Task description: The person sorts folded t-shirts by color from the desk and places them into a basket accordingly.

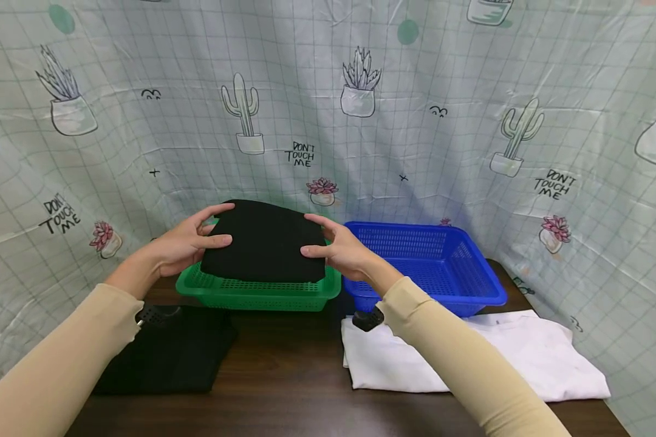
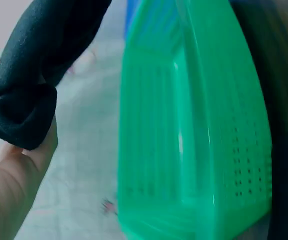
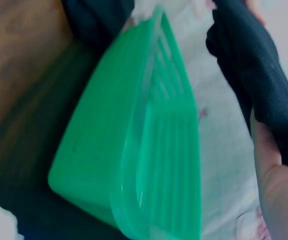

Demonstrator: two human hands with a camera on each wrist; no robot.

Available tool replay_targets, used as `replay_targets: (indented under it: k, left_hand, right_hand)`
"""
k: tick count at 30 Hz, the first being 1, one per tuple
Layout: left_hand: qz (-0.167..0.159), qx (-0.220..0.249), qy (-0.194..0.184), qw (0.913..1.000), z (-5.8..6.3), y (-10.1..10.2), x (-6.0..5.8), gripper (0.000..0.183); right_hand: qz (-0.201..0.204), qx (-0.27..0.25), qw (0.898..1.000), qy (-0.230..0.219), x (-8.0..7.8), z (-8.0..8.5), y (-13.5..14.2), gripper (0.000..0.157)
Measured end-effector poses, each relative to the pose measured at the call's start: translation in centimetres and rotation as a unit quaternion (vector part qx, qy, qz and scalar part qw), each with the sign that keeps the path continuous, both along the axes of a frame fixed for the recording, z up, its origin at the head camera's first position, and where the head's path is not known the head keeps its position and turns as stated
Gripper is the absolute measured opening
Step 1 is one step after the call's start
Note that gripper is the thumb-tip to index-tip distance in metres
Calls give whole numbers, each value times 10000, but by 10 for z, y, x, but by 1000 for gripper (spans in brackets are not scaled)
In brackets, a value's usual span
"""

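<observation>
A folded black cloth (image 1: 265, 243) is held up between both hands, over the green basket (image 1: 262, 301). My left hand (image 1: 188, 243) grips its left side, thumb on the near face and fingers at the far edge. The right hand (image 1: 344, 246) pinches the right side the same way. In the left wrist view the cloth (image 2: 24, 75) shows a thick rolled fold against the palm. The right wrist view has the cloth (image 3: 256, 75) apart from the green basket (image 3: 119, 130), whose ribbed inside shows bare.
A blue basket (image 1: 426, 267) stands right of the green one. White folded cloth (image 1: 536, 352) lies in front of it, partly behind the right sleeve. Another black cloth (image 1: 169, 358) lies at the left on the brown table (image 1: 284, 370). A printed curtain (image 1: 306, 91) hangs behind.
</observation>
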State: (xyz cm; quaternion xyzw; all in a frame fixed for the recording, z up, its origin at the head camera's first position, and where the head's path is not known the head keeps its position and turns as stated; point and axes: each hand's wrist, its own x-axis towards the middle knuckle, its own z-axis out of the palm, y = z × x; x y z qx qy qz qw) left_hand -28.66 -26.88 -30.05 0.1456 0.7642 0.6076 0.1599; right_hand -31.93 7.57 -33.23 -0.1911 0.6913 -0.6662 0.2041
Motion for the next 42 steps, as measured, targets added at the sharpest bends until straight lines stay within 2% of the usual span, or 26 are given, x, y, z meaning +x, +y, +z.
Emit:
replay_targets:
  k: [4,9,15,21,27,34,37,42]
  left_hand:
    - [47,-64,-16,10000,-14,-6,-20,71]
    - [82,-136,-166,9997,-39,-16,-36,74]
    - [131,-101,-369,9992,-60,-20,-49,76]
    - [171,5,-435,9989,-74,-11,-57,80]
    - [256,351,-795,9959,-84,-3,-62,82]
    - [580,-198,-917,9939,-95,-8,-67,77]
    - [524,-161,-1040,9931,-100,-6,-69,79]
    - [619,-348,-1177,9905,-104,-2,-71,80]
  right_hand:
    - [-71,213,9996,145,-21,-13,-8,72]
    - [-87,489,9986,175,-36,-32,-20,75]
    - [-70,179,9996,-192,-46,-50,-31,77]
    - [-182,194,9983,-520,-51,-60,-36,80]
    - [-415,572,9960,-548,-54,-66,-40,79]
    - [-624,885,9919,-658,-56,-75,-53,75]
    - [-692,1031,9904,-613,-59,-80,-56,74]
    - [-768,1432,9852,-553,-59,-82,-57,70]
